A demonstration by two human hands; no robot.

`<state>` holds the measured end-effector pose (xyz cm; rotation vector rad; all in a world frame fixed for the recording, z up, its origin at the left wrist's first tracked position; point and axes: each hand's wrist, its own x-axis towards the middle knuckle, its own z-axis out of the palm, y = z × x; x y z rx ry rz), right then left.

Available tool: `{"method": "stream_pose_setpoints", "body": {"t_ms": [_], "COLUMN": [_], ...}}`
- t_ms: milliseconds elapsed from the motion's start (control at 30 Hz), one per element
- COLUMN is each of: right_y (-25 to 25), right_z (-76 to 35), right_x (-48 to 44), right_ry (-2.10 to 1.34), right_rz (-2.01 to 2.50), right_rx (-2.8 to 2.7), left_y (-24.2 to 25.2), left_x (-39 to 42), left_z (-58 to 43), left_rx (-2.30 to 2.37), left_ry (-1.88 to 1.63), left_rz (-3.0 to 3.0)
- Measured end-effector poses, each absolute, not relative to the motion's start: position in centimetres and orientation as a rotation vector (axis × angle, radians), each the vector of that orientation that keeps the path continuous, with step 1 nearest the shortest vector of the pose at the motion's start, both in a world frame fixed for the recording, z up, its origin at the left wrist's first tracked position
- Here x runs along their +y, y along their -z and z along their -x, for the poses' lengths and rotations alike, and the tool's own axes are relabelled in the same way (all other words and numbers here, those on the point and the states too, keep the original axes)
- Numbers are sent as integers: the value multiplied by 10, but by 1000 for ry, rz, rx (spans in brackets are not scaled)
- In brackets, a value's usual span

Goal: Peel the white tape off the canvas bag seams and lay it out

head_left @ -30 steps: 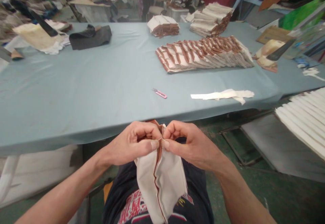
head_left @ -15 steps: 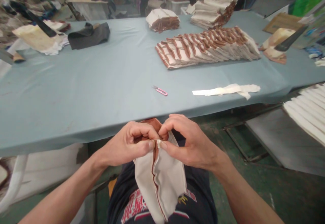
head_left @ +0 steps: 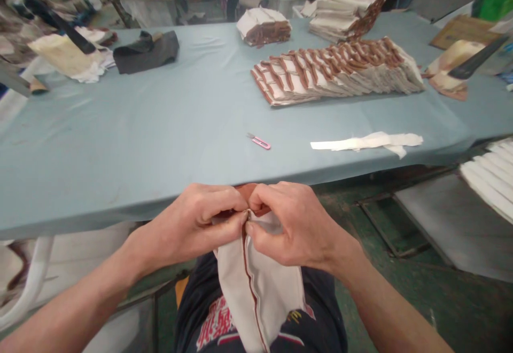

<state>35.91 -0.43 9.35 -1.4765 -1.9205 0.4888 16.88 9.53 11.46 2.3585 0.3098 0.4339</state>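
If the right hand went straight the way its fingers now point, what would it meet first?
Probably the left hand, directly opposite the right hand over the pinched pale piece; whether they touch is unclear.

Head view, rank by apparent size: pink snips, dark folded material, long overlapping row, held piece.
1. Held piece and long overlapping row: unsure which is larger; the former is nearer the camera and partly hidden.
2. Dark folded material
3. Pink snips
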Motion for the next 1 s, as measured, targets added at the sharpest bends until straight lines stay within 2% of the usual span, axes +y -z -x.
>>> {"method": "stream_pose_setpoints", "body": {"t_ms": [300, 500, 1000], "right_y": [-88, -88, -77], "right_z": [-341, -339, -334], "right_x": [9, 6, 1], "right_ry": [-533, -772, -899], "right_rz": [1613, 1537, 1520], "right_rx": [-2018, -1880, -1665], "left_y": [-111, -119, -106], "left_x": [110, 119, 115], "left_z": [-158, -158, -146], "left_rx": [285, 171, 92], "left_ry": [-331, -216, -317], "left_rz": [-2338, -2305, -2475]}}
